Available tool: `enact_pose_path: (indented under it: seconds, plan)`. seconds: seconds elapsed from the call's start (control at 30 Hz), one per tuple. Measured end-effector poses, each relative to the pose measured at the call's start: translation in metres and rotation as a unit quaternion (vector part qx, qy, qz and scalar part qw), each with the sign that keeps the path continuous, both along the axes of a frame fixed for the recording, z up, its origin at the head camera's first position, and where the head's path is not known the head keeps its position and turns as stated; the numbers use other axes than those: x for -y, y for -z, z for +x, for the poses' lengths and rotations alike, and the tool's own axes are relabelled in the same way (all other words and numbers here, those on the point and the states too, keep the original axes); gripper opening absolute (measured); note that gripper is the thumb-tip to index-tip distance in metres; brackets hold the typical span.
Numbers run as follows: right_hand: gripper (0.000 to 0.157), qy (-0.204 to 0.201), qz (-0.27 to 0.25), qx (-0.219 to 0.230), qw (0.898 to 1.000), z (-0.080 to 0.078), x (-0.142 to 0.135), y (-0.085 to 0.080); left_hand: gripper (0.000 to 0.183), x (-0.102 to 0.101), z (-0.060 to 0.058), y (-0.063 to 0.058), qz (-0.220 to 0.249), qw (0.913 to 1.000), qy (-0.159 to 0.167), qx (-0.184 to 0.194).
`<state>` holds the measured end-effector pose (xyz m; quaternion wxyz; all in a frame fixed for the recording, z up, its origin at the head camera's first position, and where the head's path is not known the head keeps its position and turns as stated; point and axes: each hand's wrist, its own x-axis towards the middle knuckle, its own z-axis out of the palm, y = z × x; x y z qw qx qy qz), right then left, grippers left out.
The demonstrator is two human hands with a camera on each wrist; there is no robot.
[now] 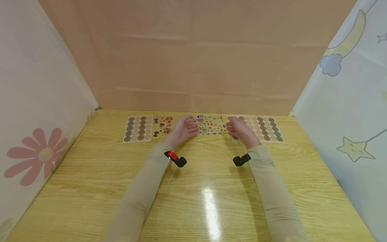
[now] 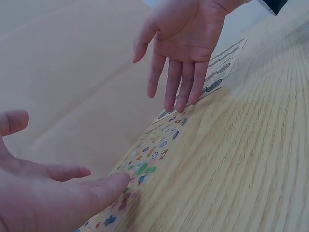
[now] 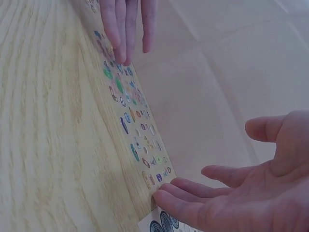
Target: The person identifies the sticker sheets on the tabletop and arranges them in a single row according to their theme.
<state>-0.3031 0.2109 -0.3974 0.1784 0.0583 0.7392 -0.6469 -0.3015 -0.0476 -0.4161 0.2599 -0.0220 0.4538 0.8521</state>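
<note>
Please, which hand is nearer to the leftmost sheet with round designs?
The left. The left hand is to the right of that sheet, with cartoon pictures between them; the right hand is farther right, beyond the left hand.

Surface (image 1: 90, 188): yellow-tan, streaky wood grain, white glare streak. Backdrop (image 1: 193, 64): plain peach-tan. Left panel (image 1: 27, 84): white, with pink-petalled flower (image 1: 45, 154), tan centre. Right panel (image 1: 353, 111): white, printed with yellow moon, blue-grey cloud, yellow smiling star (image 1: 354, 149). Outer sheets (image 1: 137, 129): cream, columns of dark and pale circles. Middle sticker sheet (image 1: 213, 125): scattered small motifs, blue, green, red, orange. Sleeves (image 1: 143, 185): plain beige. Wrist cameras (image 1: 241, 160): black, left one red-patched.
</note>
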Motion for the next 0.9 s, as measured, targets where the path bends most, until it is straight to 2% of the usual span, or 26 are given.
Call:
enact_pose_path:
  seconds: [0.23, 0.6, 0.9]
  plan:
    - [0.064, 0.018, -0.028, 0.026, 0.999, -0.0013, 0.0020, 0.0002, 0.070, -0.0084, -0.0046, 0.0030, -0.014, 0.9996, -0.002, 0.025]
    - [0.061, 0.030, -0.072, 0.046, 0.996, -0.0024, -0.0011, -0.0015, 0.072, -0.0082, -0.0047, 0.0043, -0.010, 0.9996, -0.005, 0.025]
    - [0.063, 0.042, -0.120, 0.071, 0.989, -0.0043, -0.0028, 0.0029, 0.069, -0.0061, -0.0049, 0.0053, -0.003, 0.9989, -0.025, 0.040]
